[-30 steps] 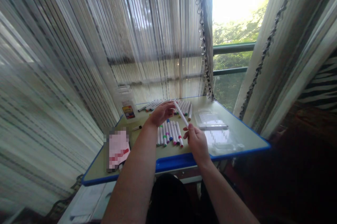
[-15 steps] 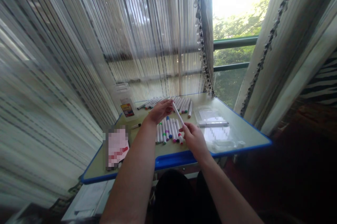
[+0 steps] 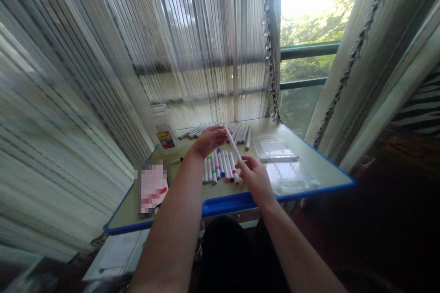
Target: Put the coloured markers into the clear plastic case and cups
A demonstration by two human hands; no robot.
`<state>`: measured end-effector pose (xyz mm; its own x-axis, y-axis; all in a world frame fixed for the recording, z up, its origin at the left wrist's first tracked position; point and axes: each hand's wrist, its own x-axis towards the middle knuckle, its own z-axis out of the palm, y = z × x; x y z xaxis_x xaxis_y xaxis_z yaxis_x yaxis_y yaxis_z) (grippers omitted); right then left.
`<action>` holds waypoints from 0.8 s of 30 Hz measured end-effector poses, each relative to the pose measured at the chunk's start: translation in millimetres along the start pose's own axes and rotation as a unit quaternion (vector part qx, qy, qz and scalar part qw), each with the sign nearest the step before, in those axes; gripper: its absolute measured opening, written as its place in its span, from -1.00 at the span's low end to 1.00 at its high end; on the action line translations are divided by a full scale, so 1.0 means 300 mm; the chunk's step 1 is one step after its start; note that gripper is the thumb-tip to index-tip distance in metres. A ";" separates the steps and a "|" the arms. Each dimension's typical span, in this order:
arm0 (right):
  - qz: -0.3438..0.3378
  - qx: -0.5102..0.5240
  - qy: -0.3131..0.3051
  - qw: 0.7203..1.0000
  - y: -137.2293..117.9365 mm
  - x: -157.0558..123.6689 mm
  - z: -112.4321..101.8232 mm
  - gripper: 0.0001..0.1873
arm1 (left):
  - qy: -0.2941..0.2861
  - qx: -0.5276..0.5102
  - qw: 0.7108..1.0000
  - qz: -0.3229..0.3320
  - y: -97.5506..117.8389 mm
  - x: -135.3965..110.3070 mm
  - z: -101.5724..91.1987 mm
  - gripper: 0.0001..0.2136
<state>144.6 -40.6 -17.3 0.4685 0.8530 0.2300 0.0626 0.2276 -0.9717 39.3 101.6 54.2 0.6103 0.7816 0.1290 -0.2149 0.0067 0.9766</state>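
Observation:
A white marker (image 3: pixel 234 144) is held slantwise above the table between my two hands. My left hand (image 3: pixel 213 139) has its fingers closed on the upper, far end. The lower, near end sits in the closed fingers of my right hand (image 3: pixel 253 176). Just below lies a row of white markers (image 3: pixel 220 167) with green, purple, blue, pink, black and red ends, side by side. Behind my left hand another row of markers (image 3: pixel 197 130) fans out, continuing to the right as more white markers (image 3: pixel 243 134).
An open clear plastic case (image 3: pixel 285 171) lies at the right, with a marker-like bar across its middle. A clear bin with a label (image 3: pixel 165 139) stands back left. A blurred pink item (image 3: pixel 154 187) lies front left. The table has a blue edge (image 3: pixel 230 205); curtains (image 3: pixel 206 54) hang behind.
Both hands keep the marker in nearly the same place; its tilt looks slightly steeper. The whole view has shifted a little with the camera.

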 end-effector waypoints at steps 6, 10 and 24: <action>-0.018 -0.030 0.005 0.999 0.002 -0.001 -0.001 -0.64 | 0.000 -0.004 1.000 0.000 0.005 -0.001 0.002 -0.83; -0.045 -0.059 -0.010 0.997 -0.002 -0.003 -0.004 -0.66 | 0.000 -0.007 1.000 0.005 0.013 -0.009 0.014 -0.71; -0.067 -0.092 0.011 0.993 -0.016 -0.016 -0.003 -0.68 | 0.013 0.000 1.000 0.013 0.004 -0.001 0.017 -0.72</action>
<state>142.8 -46.3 -13.9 0.4630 0.8102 0.3595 0.2857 0.2475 -0.9258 42.8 98.1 56.1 0.5847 0.7971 0.1508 -0.2310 -0.0146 0.9728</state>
